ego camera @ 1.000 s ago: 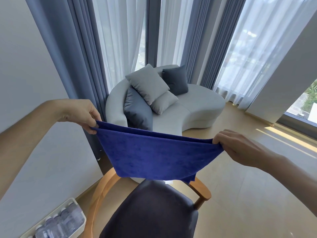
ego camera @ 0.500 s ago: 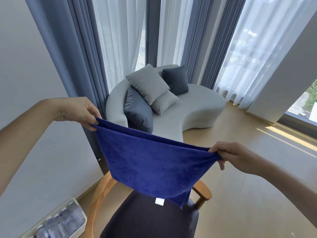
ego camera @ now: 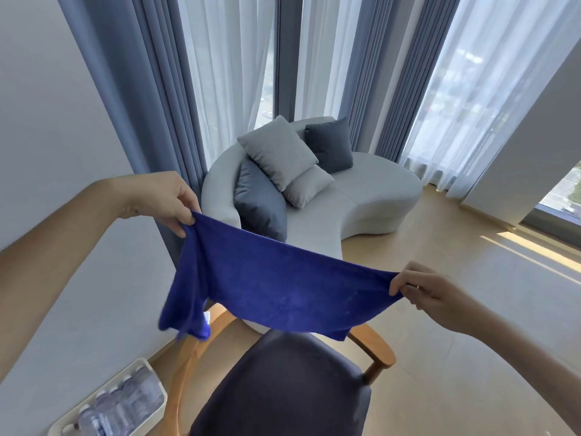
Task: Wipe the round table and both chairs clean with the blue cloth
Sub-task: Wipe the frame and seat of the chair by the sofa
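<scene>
Folding the blue cloth (ego camera: pixel 276 287) now, looks like. A sec ago you're holding it flat and wide w/ the label hanging at the bottom; now the left end is bunching and drooping below your left hand (ego camera: pixel 157 196), and the whole thing is getting narrower. Your left hand is pinching the top corner btwn thumb and fingers, and your right hand (ego camera: pixel 430 294) is pinching the other end, fingers curled. Cloth is hanging in the air just above the dark-cushioned wooden armchair (ego camera: pixel 283 382), not touching it afaict. Prob you're prepping a pad to wipe that seat. Round table isn't in view.
</scene>
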`<state>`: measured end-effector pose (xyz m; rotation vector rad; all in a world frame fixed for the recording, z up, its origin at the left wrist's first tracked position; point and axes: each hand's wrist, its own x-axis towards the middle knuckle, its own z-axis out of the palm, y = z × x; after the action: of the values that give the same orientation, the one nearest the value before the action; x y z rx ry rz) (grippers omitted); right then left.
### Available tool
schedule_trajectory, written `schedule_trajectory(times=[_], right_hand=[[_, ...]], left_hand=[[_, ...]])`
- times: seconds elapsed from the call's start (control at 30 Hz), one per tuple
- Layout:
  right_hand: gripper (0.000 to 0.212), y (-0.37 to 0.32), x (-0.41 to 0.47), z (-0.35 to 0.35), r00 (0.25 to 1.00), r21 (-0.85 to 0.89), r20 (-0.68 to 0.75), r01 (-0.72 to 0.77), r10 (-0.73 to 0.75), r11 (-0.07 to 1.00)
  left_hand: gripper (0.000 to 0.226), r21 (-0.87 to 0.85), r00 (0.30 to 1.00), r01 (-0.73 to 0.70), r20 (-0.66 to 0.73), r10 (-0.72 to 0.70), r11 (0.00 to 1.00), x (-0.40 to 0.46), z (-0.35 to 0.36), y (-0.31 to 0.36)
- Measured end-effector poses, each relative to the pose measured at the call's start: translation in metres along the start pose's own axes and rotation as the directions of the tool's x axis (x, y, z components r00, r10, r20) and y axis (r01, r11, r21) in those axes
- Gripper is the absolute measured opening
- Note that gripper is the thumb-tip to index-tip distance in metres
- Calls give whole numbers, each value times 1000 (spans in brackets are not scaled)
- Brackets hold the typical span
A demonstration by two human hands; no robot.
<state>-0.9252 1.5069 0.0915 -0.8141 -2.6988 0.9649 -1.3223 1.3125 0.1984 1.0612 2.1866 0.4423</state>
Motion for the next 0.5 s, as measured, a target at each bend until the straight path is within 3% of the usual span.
schedule_trajectory(times=[0.23, 0.5], right_hand=[[33, -14, 10, 60, 991, 61, -102, -81, 87, 995], [26, -60, 30, 152, 996, 170, -77, -25, 39, 985]], left_hand=[[23, -20, 990, 19, -141, -22, 1000, -5, -7, 16], [17, -148, 928, -30, -371, -27, 989, -8, 5, 34]])
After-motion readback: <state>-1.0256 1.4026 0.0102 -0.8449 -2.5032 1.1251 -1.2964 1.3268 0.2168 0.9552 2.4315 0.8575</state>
